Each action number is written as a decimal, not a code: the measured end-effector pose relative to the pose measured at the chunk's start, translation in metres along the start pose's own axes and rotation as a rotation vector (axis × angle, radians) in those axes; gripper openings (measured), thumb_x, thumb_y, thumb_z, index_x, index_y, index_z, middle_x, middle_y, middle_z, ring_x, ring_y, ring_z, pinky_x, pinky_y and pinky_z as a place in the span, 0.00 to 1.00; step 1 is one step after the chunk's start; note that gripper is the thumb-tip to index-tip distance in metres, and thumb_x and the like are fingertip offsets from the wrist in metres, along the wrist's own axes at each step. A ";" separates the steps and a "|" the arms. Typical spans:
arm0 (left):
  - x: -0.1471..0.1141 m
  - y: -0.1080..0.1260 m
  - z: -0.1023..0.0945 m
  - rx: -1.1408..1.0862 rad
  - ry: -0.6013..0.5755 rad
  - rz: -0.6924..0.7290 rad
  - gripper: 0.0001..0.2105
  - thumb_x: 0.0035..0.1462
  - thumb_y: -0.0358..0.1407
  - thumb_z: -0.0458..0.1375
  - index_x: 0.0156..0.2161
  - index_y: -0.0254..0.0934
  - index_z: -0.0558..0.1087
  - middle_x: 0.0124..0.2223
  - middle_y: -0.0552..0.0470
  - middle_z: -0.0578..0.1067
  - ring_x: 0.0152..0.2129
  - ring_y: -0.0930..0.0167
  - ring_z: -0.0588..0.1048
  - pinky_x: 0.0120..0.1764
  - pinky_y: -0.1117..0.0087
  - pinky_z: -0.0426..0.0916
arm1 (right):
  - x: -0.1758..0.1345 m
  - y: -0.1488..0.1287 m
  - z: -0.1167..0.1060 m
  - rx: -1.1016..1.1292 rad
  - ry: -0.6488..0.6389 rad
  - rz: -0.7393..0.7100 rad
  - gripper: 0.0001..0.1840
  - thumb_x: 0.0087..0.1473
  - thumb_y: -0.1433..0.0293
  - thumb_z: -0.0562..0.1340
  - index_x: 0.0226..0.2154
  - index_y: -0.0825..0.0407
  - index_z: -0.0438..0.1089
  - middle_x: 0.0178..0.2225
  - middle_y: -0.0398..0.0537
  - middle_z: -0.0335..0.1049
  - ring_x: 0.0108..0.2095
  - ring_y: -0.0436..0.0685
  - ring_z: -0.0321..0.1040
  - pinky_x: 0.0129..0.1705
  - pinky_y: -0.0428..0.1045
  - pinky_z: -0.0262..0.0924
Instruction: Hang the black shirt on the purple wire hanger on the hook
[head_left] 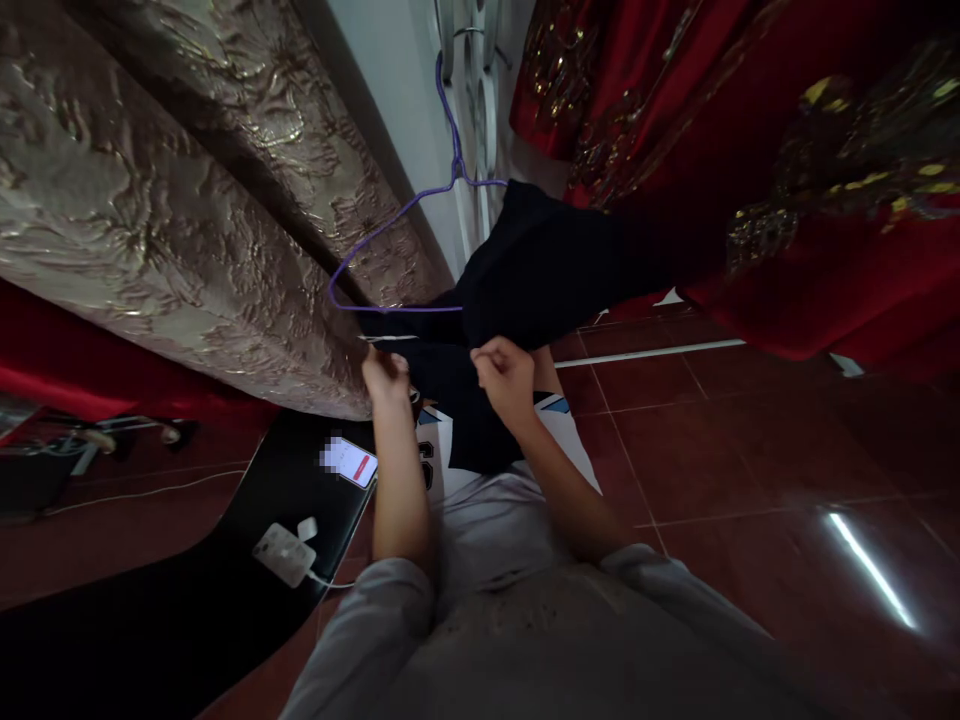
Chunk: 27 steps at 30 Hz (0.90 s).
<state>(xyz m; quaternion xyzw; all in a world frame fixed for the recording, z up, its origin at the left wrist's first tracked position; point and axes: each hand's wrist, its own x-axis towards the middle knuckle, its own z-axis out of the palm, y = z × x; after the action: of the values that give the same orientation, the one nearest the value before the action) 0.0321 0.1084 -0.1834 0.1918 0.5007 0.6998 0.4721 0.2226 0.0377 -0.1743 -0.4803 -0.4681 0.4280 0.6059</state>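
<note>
Dark numeral (pixel 426 465), apparently 6, on white shorts (pixel 576 448); phone screen (pixel 351 462) writing too small to read

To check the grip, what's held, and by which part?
A dark garment: its left edge in the left hand, cloth nearer its middle in the right hand.

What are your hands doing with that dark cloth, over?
Left hand and right hand gripping dark cloth. Dark cloth over one side of purple hanger, other side bare. Patterned fabric hanging close by left hand.
</note>
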 end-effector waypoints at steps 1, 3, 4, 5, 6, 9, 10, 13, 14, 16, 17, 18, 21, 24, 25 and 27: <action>-0.008 -0.016 0.000 -0.020 0.021 -0.051 0.13 0.66 0.34 0.54 0.28 0.37 0.62 0.24 0.58 0.65 0.22 0.76 0.70 0.37 0.72 0.71 | 0.001 0.010 -0.007 0.035 0.096 0.041 0.12 0.55 0.59 0.60 0.27 0.49 0.63 0.18 0.36 0.58 0.18 0.47 0.55 0.23 0.46 0.48; -0.027 -0.037 0.005 -0.052 0.008 -0.111 0.11 0.64 0.35 0.58 0.30 0.37 0.65 0.25 0.57 0.68 0.24 0.75 0.72 0.40 0.68 0.73 | 0.003 0.029 -0.024 0.047 0.292 0.075 0.13 0.58 0.56 0.57 0.31 0.48 0.62 0.21 0.38 0.61 0.21 0.49 0.58 0.24 0.47 0.51; -0.036 -0.043 0.010 -0.062 -0.040 -0.117 0.09 0.62 0.36 0.62 0.31 0.36 0.68 0.28 0.56 0.70 0.26 0.74 0.74 0.43 0.66 0.74 | 0.003 0.035 -0.032 0.025 0.372 0.065 0.13 0.59 0.56 0.56 0.33 0.47 0.61 0.24 0.40 0.62 0.23 0.50 0.60 0.25 0.47 0.55; -0.045 -0.045 0.016 -0.059 -0.111 -0.096 0.09 0.60 0.37 0.64 0.33 0.36 0.70 0.31 0.54 0.73 0.30 0.73 0.76 0.46 0.65 0.74 | 0.002 0.039 -0.040 -0.003 0.435 0.044 0.13 0.60 0.55 0.56 0.35 0.47 0.60 0.27 0.42 0.64 0.27 0.51 0.62 0.29 0.48 0.59; -0.054 -0.044 0.024 -0.034 -0.197 -0.044 0.08 0.58 0.38 0.66 0.35 0.37 0.72 0.34 0.53 0.75 0.33 0.72 0.76 0.48 0.65 0.73 | 0.001 0.040 -0.046 -0.026 0.479 0.017 0.13 0.60 0.55 0.56 0.37 0.47 0.60 0.31 0.45 0.67 0.31 0.53 0.65 0.34 0.49 0.63; -0.079 -0.030 0.044 0.193 -0.540 0.209 0.08 0.60 0.40 0.66 0.40 0.38 0.77 0.40 0.51 0.77 0.39 0.70 0.76 0.49 0.68 0.71 | -0.005 0.030 -0.053 -0.098 0.428 -0.121 0.17 0.60 0.55 0.59 0.46 0.47 0.63 0.46 0.51 0.69 0.48 0.58 0.68 0.54 0.55 0.65; -0.088 -0.024 0.050 0.291 -0.671 0.303 0.07 0.61 0.40 0.65 0.41 0.39 0.78 0.41 0.50 0.77 0.40 0.69 0.76 0.49 0.67 0.71 | -0.007 0.024 -0.053 -0.133 0.340 -0.185 0.19 0.61 0.55 0.59 0.49 0.47 0.65 0.51 0.52 0.69 0.54 0.59 0.67 0.60 0.57 0.62; -0.108 -0.010 0.062 0.555 -0.901 0.583 0.05 0.65 0.35 0.60 0.42 0.38 0.78 0.46 0.47 0.76 0.47 0.66 0.74 0.55 0.62 0.67 | -0.008 0.007 -0.049 -0.169 -0.014 -0.280 0.26 0.62 0.55 0.60 0.58 0.48 0.65 0.61 0.54 0.66 0.65 0.61 0.61 0.70 0.60 0.52; -0.112 -0.007 0.065 0.596 -0.912 0.657 0.05 0.66 0.35 0.59 0.43 0.38 0.78 0.47 0.46 0.75 0.49 0.66 0.73 0.57 0.61 0.66 | -0.008 0.003 -0.048 -0.142 -0.090 -0.250 0.28 0.62 0.55 0.61 0.60 0.49 0.64 0.63 0.54 0.65 0.66 0.61 0.60 0.71 0.59 0.51; -0.113 -0.005 0.071 0.585 -0.939 0.708 0.06 0.68 0.35 0.58 0.44 0.38 0.77 0.49 0.45 0.74 0.52 0.65 0.72 0.59 0.60 0.64 | -0.006 -0.004 -0.049 -0.062 -0.169 -0.121 0.29 0.61 0.53 0.62 0.60 0.49 0.65 0.63 0.53 0.66 0.65 0.61 0.62 0.71 0.58 0.52; -0.112 -0.007 0.073 0.533 -0.992 0.675 0.07 0.69 0.37 0.57 0.44 0.38 0.76 0.50 0.44 0.74 0.52 0.65 0.73 0.59 0.60 0.65 | -0.005 -0.006 -0.050 -0.027 -0.191 -0.041 0.29 0.60 0.52 0.63 0.58 0.50 0.67 0.61 0.53 0.69 0.64 0.61 0.64 0.70 0.58 0.53; -0.109 -0.009 0.077 0.469 -1.060 0.608 0.09 0.70 0.39 0.55 0.44 0.37 0.76 0.50 0.44 0.75 0.52 0.65 0.74 0.59 0.61 0.66 | -0.005 -0.009 -0.051 -0.003 -0.214 0.038 0.28 0.59 0.51 0.63 0.55 0.50 0.70 0.58 0.52 0.71 0.63 0.61 0.66 0.69 0.58 0.56; -0.095 -0.025 0.085 0.362 -1.209 0.347 0.17 0.72 0.46 0.49 0.49 0.38 0.76 0.52 0.43 0.77 0.52 0.63 0.76 0.58 0.60 0.68 | -0.006 -0.017 -0.061 0.013 -0.262 0.215 0.25 0.55 0.52 0.67 0.49 0.50 0.75 0.51 0.51 0.76 0.56 0.61 0.72 0.62 0.57 0.64; -0.076 -0.047 0.086 0.468 -1.247 0.294 0.24 0.71 0.53 0.47 0.50 0.40 0.78 0.51 0.44 0.79 0.53 0.60 0.77 0.65 0.56 0.61 | -0.005 -0.032 -0.075 0.013 -0.211 0.236 0.26 0.45 0.60 0.74 0.46 0.50 0.76 0.48 0.50 0.77 0.51 0.60 0.74 0.56 0.56 0.68; -0.069 -0.054 0.084 0.538 -1.243 0.339 0.23 0.70 0.53 0.48 0.48 0.40 0.79 0.50 0.45 0.80 0.53 0.59 0.77 0.68 0.54 0.57 | -0.003 -0.039 -0.080 0.016 -0.193 0.215 0.25 0.42 0.63 0.75 0.45 0.50 0.76 0.47 0.50 0.78 0.49 0.60 0.74 0.54 0.55 0.69; -0.054 -0.064 0.075 0.683 -1.233 0.467 0.19 0.67 0.52 0.52 0.42 0.41 0.80 0.45 0.47 0.81 0.51 0.59 0.78 0.72 0.51 0.47 | 0.002 -0.058 -0.089 -0.002 -0.206 0.162 0.20 0.41 0.69 0.73 0.41 0.51 0.76 0.40 0.47 0.77 0.42 0.57 0.74 0.47 0.52 0.70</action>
<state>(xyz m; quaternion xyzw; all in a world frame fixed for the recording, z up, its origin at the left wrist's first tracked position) 0.1437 0.1048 -0.1965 0.7875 0.2805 0.3526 0.4205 0.3140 0.0132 -0.1260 -0.4704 -0.4880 0.5222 0.5176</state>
